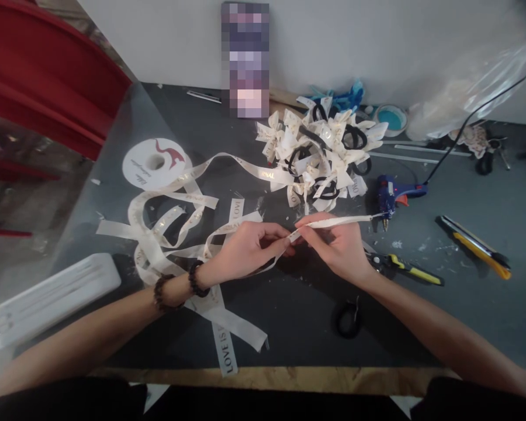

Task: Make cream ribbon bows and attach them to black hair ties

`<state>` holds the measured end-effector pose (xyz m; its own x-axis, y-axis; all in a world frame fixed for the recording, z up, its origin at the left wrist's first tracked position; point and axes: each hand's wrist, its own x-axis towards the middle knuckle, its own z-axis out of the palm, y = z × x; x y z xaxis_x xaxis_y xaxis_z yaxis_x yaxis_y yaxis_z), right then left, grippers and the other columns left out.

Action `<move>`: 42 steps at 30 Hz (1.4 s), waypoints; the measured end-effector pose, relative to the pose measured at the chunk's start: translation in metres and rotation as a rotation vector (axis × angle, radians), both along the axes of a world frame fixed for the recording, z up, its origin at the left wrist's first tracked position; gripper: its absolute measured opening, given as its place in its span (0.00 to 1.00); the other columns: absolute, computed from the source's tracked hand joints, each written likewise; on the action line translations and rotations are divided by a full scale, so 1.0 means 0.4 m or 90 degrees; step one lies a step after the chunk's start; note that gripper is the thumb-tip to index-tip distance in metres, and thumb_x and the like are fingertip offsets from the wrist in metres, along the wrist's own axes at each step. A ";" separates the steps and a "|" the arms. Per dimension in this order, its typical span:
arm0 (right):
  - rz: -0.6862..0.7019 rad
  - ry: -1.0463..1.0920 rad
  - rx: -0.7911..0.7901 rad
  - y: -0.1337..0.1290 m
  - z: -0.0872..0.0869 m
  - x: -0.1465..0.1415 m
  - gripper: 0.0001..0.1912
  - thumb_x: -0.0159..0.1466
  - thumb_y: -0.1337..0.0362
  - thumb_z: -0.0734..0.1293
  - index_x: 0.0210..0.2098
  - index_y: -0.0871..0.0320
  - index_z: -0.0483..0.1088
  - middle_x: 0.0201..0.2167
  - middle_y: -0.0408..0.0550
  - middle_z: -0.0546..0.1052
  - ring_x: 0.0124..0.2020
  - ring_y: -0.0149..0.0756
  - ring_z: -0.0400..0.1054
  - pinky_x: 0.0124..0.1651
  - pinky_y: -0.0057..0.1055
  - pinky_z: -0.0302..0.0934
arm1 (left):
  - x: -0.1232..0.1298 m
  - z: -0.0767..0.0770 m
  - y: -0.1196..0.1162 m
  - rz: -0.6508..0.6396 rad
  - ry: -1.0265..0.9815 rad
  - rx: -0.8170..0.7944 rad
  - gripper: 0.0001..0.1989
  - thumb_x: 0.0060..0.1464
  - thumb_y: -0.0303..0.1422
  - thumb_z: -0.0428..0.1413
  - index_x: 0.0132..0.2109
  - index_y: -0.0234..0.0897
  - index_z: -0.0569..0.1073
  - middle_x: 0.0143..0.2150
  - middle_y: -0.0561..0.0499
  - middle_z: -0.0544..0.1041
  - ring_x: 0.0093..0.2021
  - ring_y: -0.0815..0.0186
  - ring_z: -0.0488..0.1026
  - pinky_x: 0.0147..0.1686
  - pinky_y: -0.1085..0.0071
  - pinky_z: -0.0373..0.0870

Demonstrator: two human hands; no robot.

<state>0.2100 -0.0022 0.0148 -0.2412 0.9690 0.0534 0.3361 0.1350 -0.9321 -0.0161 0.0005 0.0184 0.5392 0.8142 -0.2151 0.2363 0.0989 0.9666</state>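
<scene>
Near the middle of the table, my left hand (256, 248) and my right hand (335, 245) are close together, both pinching a strip of white ribbon (342, 221). One part of the strip sticks out to the right past my right fingers, its end close to the glue gun (390, 196). More printed ribbon (146, 245) lies in loops and cut lengths to the left, partly under my left forearm. A black hair tie (348, 318) rests below my right hand. Beyond my hands is a pile of white ribbon bows (324, 152) with black hair ties.
A ribbon spool (134, 169) and a white case (56, 298) are on the left. On the right lie a yellow utility knife (477, 248) and a yellow-and-black tool (414, 270). A roll of tape (391, 118) stands behind, and a cable (464, 120) runs up from the glue gun.
</scene>
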 end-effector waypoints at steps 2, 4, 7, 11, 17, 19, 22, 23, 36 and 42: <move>0.016 -0.015 -0.010 0.001 0.003 -0.002 0.08 0.67 0.58 0.75 0.42 0.54 0.82 0.33 0.45 0.85 0.30 0.36 0.80 0.33 0.31 0.73 | 0.000 0.004 0.000 -0.005 0.045 0.042 0.10 0.68 0.35 0.59 0.43 0.35 0.84 0.37 0.50 0.87 0.35 0.68 0.83 0.34 0.76 0.74; 0.022 -0.014 -0.013 0.002 0.004 -0.004 0.08 0.65 0.58 0.76 0.41 0.54 0.82 0.31 0.43 0.85 0.28 0.34 0.79 0.31 0.30 0.72 | 0.001 0.007 -0.002 -0.006 0.067 0.060 0.10 0.68 0.34 0.58 0.42 0.35 0.84 0.36 0.50 0.87 0.33 0.69 0.82 0.32 0.76 0.72; 0.012 -0.010 0.014 0.002 0.001 -0.006 0.05 0.67 0.59 0.75 0.38 0.54 0.82 0.31 0.44 0.85 0.31 0.35 0.79 0.34 0.30 0.72 | 0.000 0.005 -0.005 -0.007 0.026 0.034 0.12 0.70 0.36 0.57 0.44 0.35 0.83 0.38 0.49 0.88 0.37 0.67 0.84 0.36 0.76 0.76; -0.007 -0.034 0.037 0.002 -0.004 -0.005 0.05 0.68 0.59 0.74 0.38 0.53 0.82 0.33 0.44 0.85 0.33 0.36 0.80 0.37 0.33 0.73 | -0.002 -0.004 -0.007 -0.011 0.012 0.014 0.11 0.68 0.38 0.61 0.49 0.36 0.82 0.42 0.48 0.88 0.40 0.65 0.86 0.39 0.74 0.78; -0.065 -0.029 0.065 -0.005 0.009 0.001 0.05 0.69 0.59 0.74 0.41 0.52 0.82 0.28 0.42 0.84 0.28 0.35 0.80 0.36 0.32 0.73 | -0.006 -0.003 0.004 -0.033 0.011 0.008 0.12 0.71 0.38 0.58 0.46 0.36 0.83 0.42 0.50 0.88 0.42 0.66 0.86 0.41 0.75 0.78; -0.095 -0.029 0.085 -0.007 0.013 0.001 0.05 0.69 0.59 0.74 0.41 0.52 0.82 0.27 0.41 0.83 0.27 0.34 0.79 0.35 0.32 0.73 | -0.006 -0.001 0.007 -0.041 0.021 0.010 0.12 0.70 0.38 0.58 0.44 0.36 0.83 0.41 0.50 0.88 0.41 0.67 0.86 0.40 0.76 0.77; -0.084 -0.023 0.063 -0.008 0.017 -0.002 0.06 0.68 0.59 0.74 0.42 0.53 0.81 0.32 0.43 0.85 0.28 0.34 0.80 0.32 0.31 0.72 | -0.004 -0.002 0.007 -0.043 0.024 0.013 0.11 0.70 0.36 0.58 0.43 0.36 0.83 0.40 0.51 0.88 0.39 0.69 0.85 0.39 0.77 0.76; -0.057 -0.031 0.049 -0.007 0.019 -0.004 0.08 0.67 0.58 0.75 0.44 0.53 0.81 0.34 0.44 0.86 0.30 0.35 0.80 0.32 0.30 0.72 | -0.003 -0.003 0.006 -0.039 0.022 0.016 0.10 0.70 0.34 0.57 0.43 0.36 0.83 0.40 0.51 0.88 0.39 0.69 0.85 0.38 0.77 0.76; -0.105 -0.009 0.011 -0.007 0.021 0.004 0.04 0.67 0.59 0.76 0.40 0.51 0.82 0.27 0.41 0.82 0.27 0.35 0.78 0.33 0.32 0.71 | -0.006 0.007 0.009 -0.026 -0.014 -0.030 0.12 0.71 0.38 0.58 0.47 0.36 0.83 0.42 0.48 0.88 0.42 0.65 0.86 0.43 0.75 0.80; -0.056 0.033 -0.050 -0.004 0.015 0.003 0.15 0.65 0.55 0.77 0.50 0.51 0.79 0.36 0.45 0.86 0.32 0.37 0.81 0.34 0.32 0.74 | -0.004 -0.002 0.010 -0.023 -0.033 -0.035 0.11 0.71 0.36 0.57 0.45 0.34 0.82 0.41 0.47 0.88 0.42 0.66 0.86 0.44 0.73 0.81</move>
